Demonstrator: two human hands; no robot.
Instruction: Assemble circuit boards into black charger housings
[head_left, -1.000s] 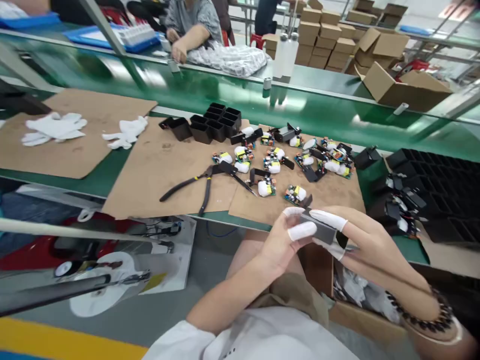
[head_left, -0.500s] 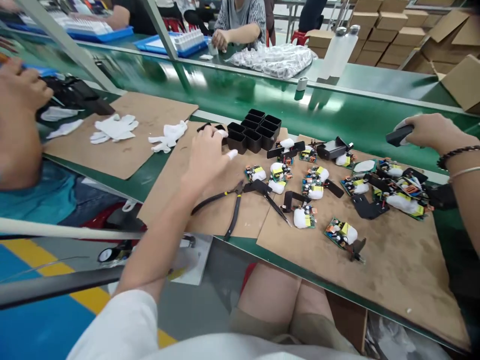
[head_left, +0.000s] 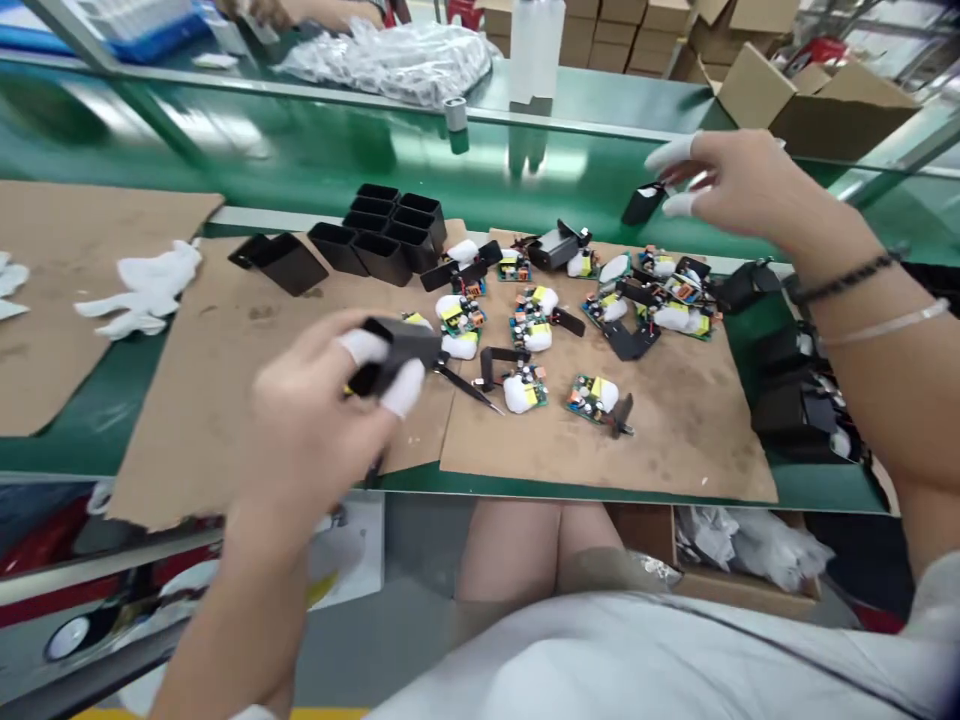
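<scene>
My left hand [head_left: 322, 420], with white finger cots, is closed on a black plastic housing [head_left: 397, 350] and holds it above the near cardboard mat [head_left: 225, 400]. My right hand [head_left: 735, 185] hovers over the green conveyor belt [head_left: 375, 170] with its fingers spread. A small black housing [head_left: 641, 205] lies on the belt just off its fingertips. Between the hands, several small circuit boards with white parts [head_left: 525, 330] and black clips are scattered on a second cardboard mat [head_left: 675, 440].
A cluster of empty black housings [head_left: 390, 230] stands at the mat's far edge. Black pliers [head_left: 465, 385] lie partly under my left hand. White gloves [head_left: 150, 285] rest at the left. More black parts [head_left: 795, 400] sit at the right; cardboard boxes [head_left: 817, 100] stand beyond the belt.
My left hand took a black housing from the cluster and drew it toward me. My right hand let go of its black housing on the belt and opened.
</scene>
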